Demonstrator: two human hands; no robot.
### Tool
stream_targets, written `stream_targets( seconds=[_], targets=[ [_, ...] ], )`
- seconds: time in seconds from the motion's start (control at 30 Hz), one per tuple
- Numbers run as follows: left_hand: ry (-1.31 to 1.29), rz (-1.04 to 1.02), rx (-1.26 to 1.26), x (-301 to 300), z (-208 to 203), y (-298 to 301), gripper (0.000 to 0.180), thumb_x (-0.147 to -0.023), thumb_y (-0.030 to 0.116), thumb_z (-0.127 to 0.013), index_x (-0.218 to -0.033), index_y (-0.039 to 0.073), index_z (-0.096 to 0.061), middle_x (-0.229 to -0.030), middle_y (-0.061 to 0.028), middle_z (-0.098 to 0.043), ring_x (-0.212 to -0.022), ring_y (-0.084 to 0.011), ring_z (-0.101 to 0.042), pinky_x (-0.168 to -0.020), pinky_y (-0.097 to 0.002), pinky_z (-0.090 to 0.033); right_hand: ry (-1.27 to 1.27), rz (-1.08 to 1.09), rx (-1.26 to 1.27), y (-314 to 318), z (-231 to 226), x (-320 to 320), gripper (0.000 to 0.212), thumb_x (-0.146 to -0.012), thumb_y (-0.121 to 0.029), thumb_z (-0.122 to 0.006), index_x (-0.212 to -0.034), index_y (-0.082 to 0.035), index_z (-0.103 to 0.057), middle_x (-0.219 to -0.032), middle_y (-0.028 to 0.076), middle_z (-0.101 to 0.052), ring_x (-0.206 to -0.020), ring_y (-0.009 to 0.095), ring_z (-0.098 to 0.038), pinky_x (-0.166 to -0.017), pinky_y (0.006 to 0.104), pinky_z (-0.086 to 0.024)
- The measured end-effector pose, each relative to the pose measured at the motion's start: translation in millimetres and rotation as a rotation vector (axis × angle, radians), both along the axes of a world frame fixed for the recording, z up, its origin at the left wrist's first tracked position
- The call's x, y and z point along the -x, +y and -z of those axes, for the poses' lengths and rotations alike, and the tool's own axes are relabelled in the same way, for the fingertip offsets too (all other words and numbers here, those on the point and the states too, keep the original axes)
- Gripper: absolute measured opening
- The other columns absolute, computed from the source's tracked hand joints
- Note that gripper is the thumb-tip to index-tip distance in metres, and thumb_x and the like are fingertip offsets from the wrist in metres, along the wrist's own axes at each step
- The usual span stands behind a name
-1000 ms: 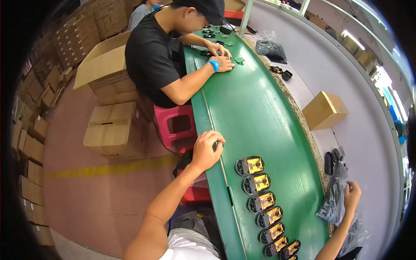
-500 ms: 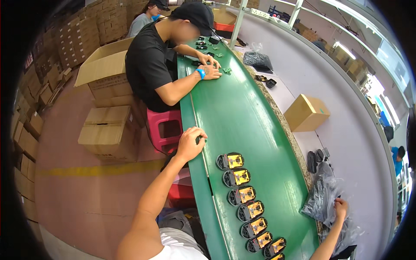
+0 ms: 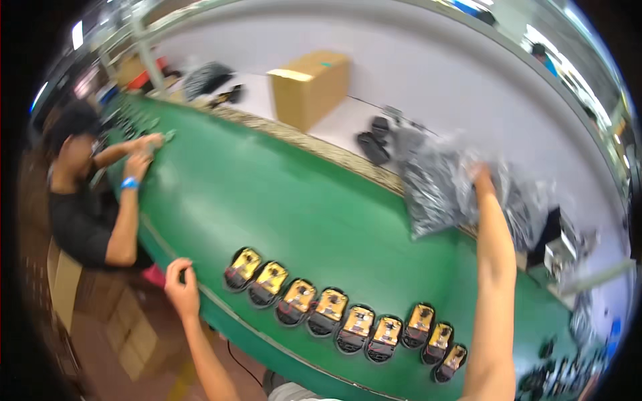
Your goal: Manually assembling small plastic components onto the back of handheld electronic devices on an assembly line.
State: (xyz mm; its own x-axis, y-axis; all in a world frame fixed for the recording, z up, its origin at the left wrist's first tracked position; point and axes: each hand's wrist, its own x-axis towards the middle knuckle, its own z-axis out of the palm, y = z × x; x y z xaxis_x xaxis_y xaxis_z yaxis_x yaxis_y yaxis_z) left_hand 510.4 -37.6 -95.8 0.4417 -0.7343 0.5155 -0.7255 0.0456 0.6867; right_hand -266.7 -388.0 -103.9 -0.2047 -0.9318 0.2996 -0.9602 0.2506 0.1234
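My left hand is at the near edge of the green bench, its fingers curled round a small dark thing that I cannot make out. My right arm stretches across to the far side, where my right hand is in a clear plastic bag of dark parts. Blur and the film hide its fingers. Between my arms runs a slightly bent row of several open, oval black housings, shaped like computer mice, with yellow circuit boards inside.
A person in black works at the left end, both hands on small green parts. Along the back ledge stand a cardboard box, black shells and another dark bag. Many dark parts lie at the lower right.
My view has swung to the right, so the bench now runs across it. My right hand has gone deeper into the plastic bag. My left hand stays curled by the bench edge.
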Motion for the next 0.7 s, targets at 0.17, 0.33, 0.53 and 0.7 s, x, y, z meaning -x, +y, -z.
stream_targets(
  seconds=[0.17,0.33,0.53,0.7],
  targets=[
    [-0.041,0.033,-0.077,-15,-3,7,0.008,-0.088,-0.002,-0.058,-0.094,-0.003,-0.063,-0.105,-0.0127,-0.065,-0.102,-0.0253,-0.061,-0.096,-0.0358,-0.046,-0.248,0.002,-0.096,-8,1,-23,0.052,-0.087,-0.044,-0.061,-0.123,-0.008,-0.066,-0.135,0.023,-0.058,-0.124,0.044,-0.054,-0.104,0.0504,-0.045],
    [-0.039,0.039,-0.088,-31,-5,7,0.008,-0.090,-0.001,-0.057,-0.095,-0.003,-0.062,-0.106,-0.0117,-0.064,-0.103,-0.0252,-0.060,-0.096,-0.0351,-0.045,-0.387,0.001,-0.064,-5,-5,-70,0.065,-0.086,-0.056,-0.060,-0.132,-0.009,-0.059,-0.137,0.023,-0.056,-0.122,0.042,-0.055,-0.105,0.0503,-0.044],
    [-0.099,0.099,-0.088,-51,11,-2,0.012,-0.097,0.003,-0.056,-0.103,-0.004,-0.063,-0.108,-0.0110,-0.066,-0.101,-0.0222,-0.060,-0.095,-0.0343,-0.047,-0.515,-0.216,-0.070,13,-14,-137,0.069,-0.086,-0.057,-0.063,-0.135,-0.009,-0.057,-0.137,0.021,-0.056,-0.121,0.041,-0.056,-0.104,0.0534,-0.044],
    [-0.184,0.111,0.072,-1,1,-14,0.013,-0.083,0.008,-0.071,-0.089,-0.003,-0.072,-0.091,-0.0178,-0.071,-0.081,-0.0307,-0.065,-0.083,-0.0414,-0.053,-0.380,0.037,0.040,23,-19,-128,0.051,-0.083,-0.042,-0.065,-0.118,-0.005,-0.068,-0.128,0.019,-0.064,-0.121,0.037,-0.058,-0.102,0.0554,-0.045]
  ],
)
